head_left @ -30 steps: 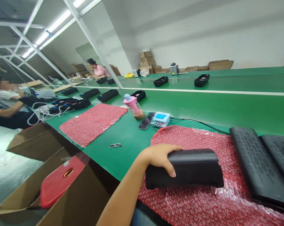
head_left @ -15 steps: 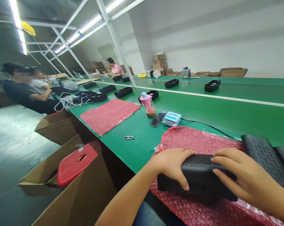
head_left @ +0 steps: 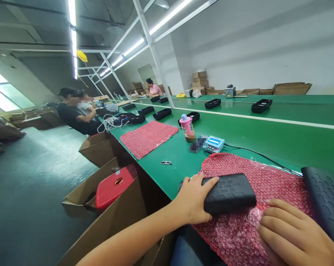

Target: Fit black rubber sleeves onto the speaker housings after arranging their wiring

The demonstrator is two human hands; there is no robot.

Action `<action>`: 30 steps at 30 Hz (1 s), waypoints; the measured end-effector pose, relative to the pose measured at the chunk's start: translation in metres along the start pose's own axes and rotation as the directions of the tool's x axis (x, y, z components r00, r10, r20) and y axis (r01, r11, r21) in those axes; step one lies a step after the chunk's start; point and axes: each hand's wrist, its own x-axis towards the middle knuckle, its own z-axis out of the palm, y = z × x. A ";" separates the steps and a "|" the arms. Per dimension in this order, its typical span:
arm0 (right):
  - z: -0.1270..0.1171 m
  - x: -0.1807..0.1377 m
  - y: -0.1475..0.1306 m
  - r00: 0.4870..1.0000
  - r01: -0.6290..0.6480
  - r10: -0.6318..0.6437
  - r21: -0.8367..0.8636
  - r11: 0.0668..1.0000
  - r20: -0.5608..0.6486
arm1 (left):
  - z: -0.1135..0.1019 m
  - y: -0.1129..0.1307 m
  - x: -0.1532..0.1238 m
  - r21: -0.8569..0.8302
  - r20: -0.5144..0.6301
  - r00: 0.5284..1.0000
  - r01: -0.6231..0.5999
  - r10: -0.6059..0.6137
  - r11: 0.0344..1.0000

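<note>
The left hand (head_left: 193, 199) grips the left end of a black ribbed casing (head_left: 229, 192), thumb over its top and fingers wrapped around the near side, so the hand is closed on the part. The casing lies flat on a sheet of red bubble wrap (head_left: 255, 177) at the near edge of the green table (head_left: 266, 136), with its long axis running left to right along that edge, and nearly all of its length stretches away to the right of the grip. The right hand (head_left: 291, 236) rests palm down on the bubble wrap, just in front of and below the casing's right end, fingers spread flat and holding nothing; it sits near that free end but does not touch it. Further right on the same sheet, at the picture's right border, lies a second black ribbed casing (head_left: 326, 199), apart from both hands. Beyond the sheet toward the table's middle stand a small blue-faced device (head_left: 215, 144) with a black cable and a pink bottle (head_left: 188, 127). A second red bubble sheet (head_left: 148, 137) lies further left along the near edge. Below that edge stand open cardboard boxes (head_left: 100, 192), one holding a red lid. Other people sit at the table's far left end.
</note>
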 end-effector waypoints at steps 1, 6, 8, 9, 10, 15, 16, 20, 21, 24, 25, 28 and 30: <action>0.004 -0.001 0.001 0.998 -0.018 0.016 0.033 0.999 0.056 | -0.003 -0.006 0.003 0.011 -0.009 0.999 0.047 -0.047 0.999; 0.026 -0.011 0.003 0.958 -0.215 0.182 0.136 0.967 0.222 | -0.011 -0.021 0.021 -0.087 0.096 0.985 0.149 -0.140 0.985; 0.035 -0.016 0.003 0.941 -0.261 0.226 0.116 0.958 0.251 | -0.013 -0.020 0.027 -0.137 0.181 0.975 0.155 -0.129 0.978; 0.039 -0.018 0.004 0.934 -0.276 0.242 0.098 0.956 0.264 | -0.015 -0.020 0.030 -0.145 0.223 0.967 0.156 -0.121 0.977; 0.044 -0.021 0.004 0.927 -0.288 0.256 0.079 0.954 0.275 | -0.017 -0.019 0.034 -0.146 0.263 0.959 0.152 -0.110 0.977; 0.071 -0.039 0.007 0.888 -0.350 0.329 0.009 0.937 0.321 | -0.023 -0.034 0.061 -0.309 0.375 0.927 0.138 -0.012 0.941; 0.077 -0.042 0.007 0.877 -0.376 0.352 0.010 0.927 0.328 | -0.023 -0.041 0.066 -0.381 0.381 0.925 0.143 0.014 0.914; 0.099 -0.041 0.009 0.838 -0.464 0.440 0.000 0.886 0.322 | -0.019 -0.062 0.079 -0.557 0.407 0.910 0.178 0.080 0.812; 0.103 -0.038 0.010 0.831 -0.478 0.456 -0.012 0.878 0.318 | -0.018 -0.064 0.080 -0.564 0.417 0.906 0.192 0.077 0.803; 0.115 -0.024 0.012 0.816 -0.489 0.484 -0.071 0.870 0.316 | -0.017 -0.065 0.079 -0.555 0.421 0.905 0.209 0.055 0.805; 0.118 -0.020 0.013 0.815 -0.478 0.485 -0.107 0.872 0.316 | -0.017 -0.064 0.079 -0.555 0.414 0.908 0.202 0.057 0.807; 0.126 -0.015 0.014 0.824 -0.412 0.469 -0.234 0.881 0.316 | -0.017 -0.063 0.077 -0.578 0.397 0.914 0.177 0.085 0.797; 0.128 -0.016 0.015 0.818 -0.381 0.466 -0.290 0.878 0.336 | -0.017 -0.063 0.076 -0.591 0.390 0.915 0.163 0.103 0.790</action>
